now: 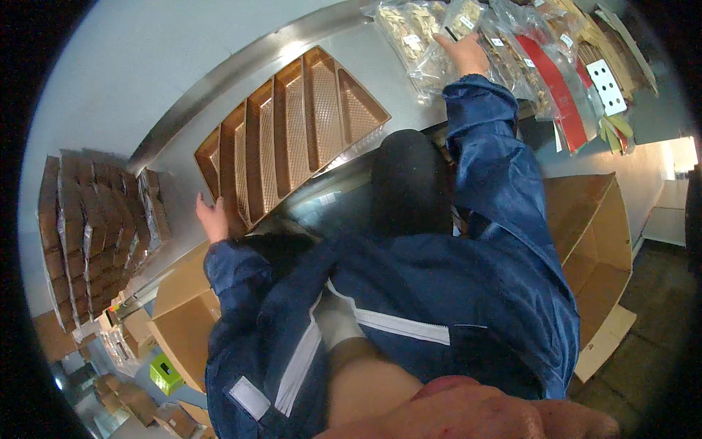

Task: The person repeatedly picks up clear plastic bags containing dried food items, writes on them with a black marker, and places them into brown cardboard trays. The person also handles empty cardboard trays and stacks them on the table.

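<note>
A copper-coloured plastic tray (303, 110) with several long, textured compartments lies on a metal worktop (351, 52) before me. No contents show in its compartments. My left hand (213, 219) is at the tray's left corner, thumb and finger apart; whether it touches the rim is unclear. To the right, my right hand (467, 54) rests among clear plastic bags of dried, pale food pieces (425, 24), which bear small white labels. The bags hide part of its fingers, so I cannot tell whether it grips one. A small dark strip shows beside its thumb.
Stacked brown trays (98, 230) stand at the left. Beside the bags lie a red-striped packet (554, 88) and a white card with black dots (606, 86). Open cardboard boxes stand at right (595, 258) and left (184, 307), near a green box (165, 374).
</note>
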{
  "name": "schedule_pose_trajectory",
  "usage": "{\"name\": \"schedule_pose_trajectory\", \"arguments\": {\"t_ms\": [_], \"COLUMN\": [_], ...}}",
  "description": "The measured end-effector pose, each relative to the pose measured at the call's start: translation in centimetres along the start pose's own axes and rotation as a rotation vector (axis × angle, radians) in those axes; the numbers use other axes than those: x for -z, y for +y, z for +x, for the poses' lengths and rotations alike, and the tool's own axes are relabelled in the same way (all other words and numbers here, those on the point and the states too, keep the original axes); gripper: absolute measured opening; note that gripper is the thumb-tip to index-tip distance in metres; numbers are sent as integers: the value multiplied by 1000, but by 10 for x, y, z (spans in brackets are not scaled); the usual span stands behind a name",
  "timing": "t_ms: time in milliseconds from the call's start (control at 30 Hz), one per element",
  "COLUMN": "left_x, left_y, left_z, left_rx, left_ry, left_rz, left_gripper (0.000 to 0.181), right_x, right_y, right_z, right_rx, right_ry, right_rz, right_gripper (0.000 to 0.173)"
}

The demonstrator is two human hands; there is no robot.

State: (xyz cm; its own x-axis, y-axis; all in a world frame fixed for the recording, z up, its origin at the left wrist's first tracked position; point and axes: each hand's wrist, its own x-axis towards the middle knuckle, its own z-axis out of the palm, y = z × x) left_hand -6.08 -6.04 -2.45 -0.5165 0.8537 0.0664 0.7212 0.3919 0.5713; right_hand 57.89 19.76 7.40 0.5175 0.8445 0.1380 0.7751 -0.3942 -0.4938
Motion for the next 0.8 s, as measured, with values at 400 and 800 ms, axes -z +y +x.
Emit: {"name": "schedule_pose_trajectory", "arguments": {"t_ms": [400, 800], "left_x": [24, 93], "left_y": [231, 262], "left_z": [-60, -79], "left_rx": [-205, -309], "left_ry": [-318, -485], "left_rz": [-799, -1387], "left_gripper": [78, 76], "right_x": [69, 46], "right_y": [6, -74], "right_z": [-174, -242], "right_rx": [-151, 156], "right_ry": [-563, -788], "right_rz": [1633, 1203], "right_gripper": [60, 24]}}
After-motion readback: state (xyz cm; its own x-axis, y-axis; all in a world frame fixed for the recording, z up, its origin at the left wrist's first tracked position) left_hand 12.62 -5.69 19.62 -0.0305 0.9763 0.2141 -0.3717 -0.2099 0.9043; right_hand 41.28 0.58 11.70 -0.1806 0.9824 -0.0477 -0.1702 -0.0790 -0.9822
